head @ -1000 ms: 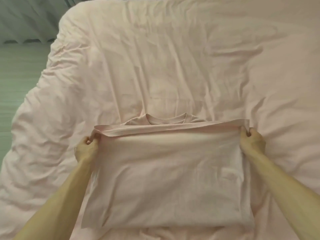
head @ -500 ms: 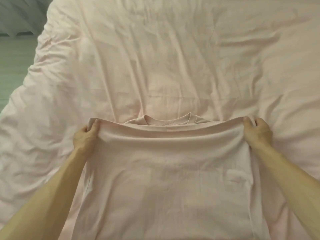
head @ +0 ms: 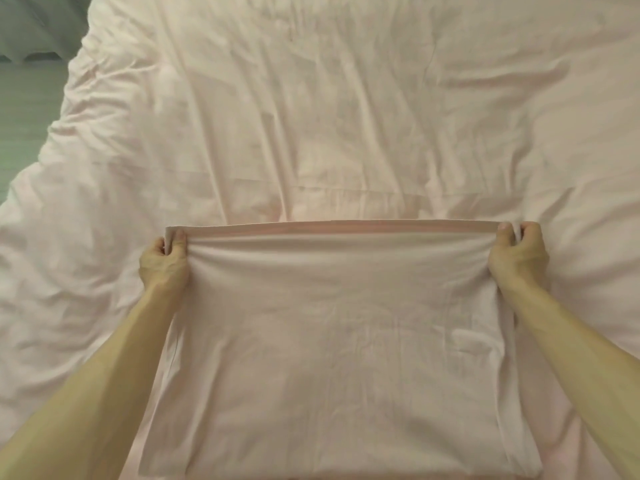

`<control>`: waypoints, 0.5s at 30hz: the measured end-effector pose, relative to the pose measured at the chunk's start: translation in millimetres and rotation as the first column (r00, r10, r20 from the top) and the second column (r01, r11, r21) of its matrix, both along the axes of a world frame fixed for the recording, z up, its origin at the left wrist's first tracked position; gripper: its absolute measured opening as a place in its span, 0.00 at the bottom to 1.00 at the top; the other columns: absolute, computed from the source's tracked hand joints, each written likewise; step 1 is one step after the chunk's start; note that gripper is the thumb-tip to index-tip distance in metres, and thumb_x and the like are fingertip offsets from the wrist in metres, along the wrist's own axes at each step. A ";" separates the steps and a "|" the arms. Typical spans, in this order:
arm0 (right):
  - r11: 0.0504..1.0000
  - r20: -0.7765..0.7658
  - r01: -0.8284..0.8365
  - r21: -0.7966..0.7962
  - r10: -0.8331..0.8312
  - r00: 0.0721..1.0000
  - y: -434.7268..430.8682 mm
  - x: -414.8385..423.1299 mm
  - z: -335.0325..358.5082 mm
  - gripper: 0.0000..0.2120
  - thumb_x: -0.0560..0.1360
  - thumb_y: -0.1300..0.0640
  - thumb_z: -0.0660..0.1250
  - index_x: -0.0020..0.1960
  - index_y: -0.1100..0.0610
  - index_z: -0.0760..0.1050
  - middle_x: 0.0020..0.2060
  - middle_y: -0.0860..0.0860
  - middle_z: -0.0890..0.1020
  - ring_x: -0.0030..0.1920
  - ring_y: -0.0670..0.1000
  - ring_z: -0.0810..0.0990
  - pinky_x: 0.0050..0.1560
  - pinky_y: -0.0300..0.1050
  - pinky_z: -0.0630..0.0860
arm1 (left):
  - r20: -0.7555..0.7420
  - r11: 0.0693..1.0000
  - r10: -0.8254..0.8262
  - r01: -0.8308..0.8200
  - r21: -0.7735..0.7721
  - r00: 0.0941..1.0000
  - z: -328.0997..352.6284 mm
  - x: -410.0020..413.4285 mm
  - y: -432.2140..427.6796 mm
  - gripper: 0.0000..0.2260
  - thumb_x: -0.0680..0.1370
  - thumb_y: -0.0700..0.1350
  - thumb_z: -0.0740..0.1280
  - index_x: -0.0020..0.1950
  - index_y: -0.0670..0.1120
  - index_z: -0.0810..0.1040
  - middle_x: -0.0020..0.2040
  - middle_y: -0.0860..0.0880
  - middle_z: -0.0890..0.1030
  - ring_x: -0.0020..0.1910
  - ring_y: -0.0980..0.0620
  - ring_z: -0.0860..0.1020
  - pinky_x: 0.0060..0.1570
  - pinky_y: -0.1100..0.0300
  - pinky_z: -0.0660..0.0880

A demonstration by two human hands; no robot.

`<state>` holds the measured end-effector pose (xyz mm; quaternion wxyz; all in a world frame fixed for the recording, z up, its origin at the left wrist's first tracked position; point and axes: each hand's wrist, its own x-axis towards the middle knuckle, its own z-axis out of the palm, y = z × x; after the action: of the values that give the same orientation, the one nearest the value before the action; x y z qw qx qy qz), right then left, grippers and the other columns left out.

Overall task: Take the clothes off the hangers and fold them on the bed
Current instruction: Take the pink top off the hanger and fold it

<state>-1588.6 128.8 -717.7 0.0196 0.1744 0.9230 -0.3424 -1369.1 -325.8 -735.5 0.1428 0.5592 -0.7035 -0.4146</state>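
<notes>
Shirt (head: 332,341) on bed (head: 311,116), mid-fold: our left hand (head: 165,261) and right hand (head: 517,256) pinch its far corners. Next, we judge, lay that edge down squarely and smooth it.

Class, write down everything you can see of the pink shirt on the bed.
The shirt is pale pink, soft thin cloth, lightly creased. It lies spread on the pink bed cover, with a straight banded edge stretched taut across its far side. The left hand pinches that edge's left corner, the right hand its right corner. No collar or sleeves show.
</notes>
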 end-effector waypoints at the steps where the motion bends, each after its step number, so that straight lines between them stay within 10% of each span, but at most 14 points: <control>1: 1.000 0.032 -0.009 0.010 0.008 0.999 -1.8 -2.1 -1.1 0.16 0.84 0.52 0.58 0.63 0.63 0.71 0.58 0.62 0.79 0.58 0.64 0.76 0.55 0.51 0.68 | 0.095 0.998 -0.036 0.040 -0.038 0.995 -0.3 -1.9 0.1 0.19 0.80 0.58 0.65 0.46 0.41 0.78 0.42 0.42 0.78 0.46 0.42 0.77 0.48 0.50 0.71; 8: 0.993 -0.077 -0.011 0.120 0.020 0.997 -3.6 16.8 -13.1 0.28 0.75 0.42 0.60 0.65 0.64 0.70 0.63 0.64 0.76 0.63 0.65 0.74 0.58 0.56 0.69 | 0.323 0.933 -0.107 0.207 -0.294 0.940 15.0 -7.6 38.8 0.27 0.79 0.58 0.63 0.75 0.49 0.64 0.73 0.41 0.70 0.72 0.39 0.66 0.69 0.43 0.62; 11: 0.880 -0.246 -0.237 0.412 0.358 0.901 -12.7 79.6 -21.2 0.28 0.77 0.42 0.62 0.69 0.61 0.71 0.70 0.62 0.71 0.68 0.65 0.70 0.63 0.60 0.68 | 0.439 0.700 -0.384 0.567 -0.434 0.812 5.8 22.4 95.7 0.32 0.78 0.62 0.60 0.80 0.54 0.59 0.81 0.47 0.58 0.78 0.44 0.58 0.75 0.40 0.51; 15: 0.664 -0.072 -0.613 0.427 0.701 0.709 -46.2 194.5 -24.4 0.30 0.75 0.38 0.62 0.73 0.51 0.72 0.77 0.57 0.64 0.77 0.59 0.61 0.72 0.63 0.60 | 0.520 0.462 -0.679 0.852 -0.245 0.518 -12.4 80.4 196.3 0.31 0.79 0.64 0.55 0.81 0.61 0.53 0.82 0.52 0.50 0.81 0.49 0.48 0.77 0.41 0.42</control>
<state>-1394.1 82.6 -742.1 0.0020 -0.2134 0.9657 -0.1481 -1288.7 -129.6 -747.9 -0.0588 0.1845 -0.9708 -0.1415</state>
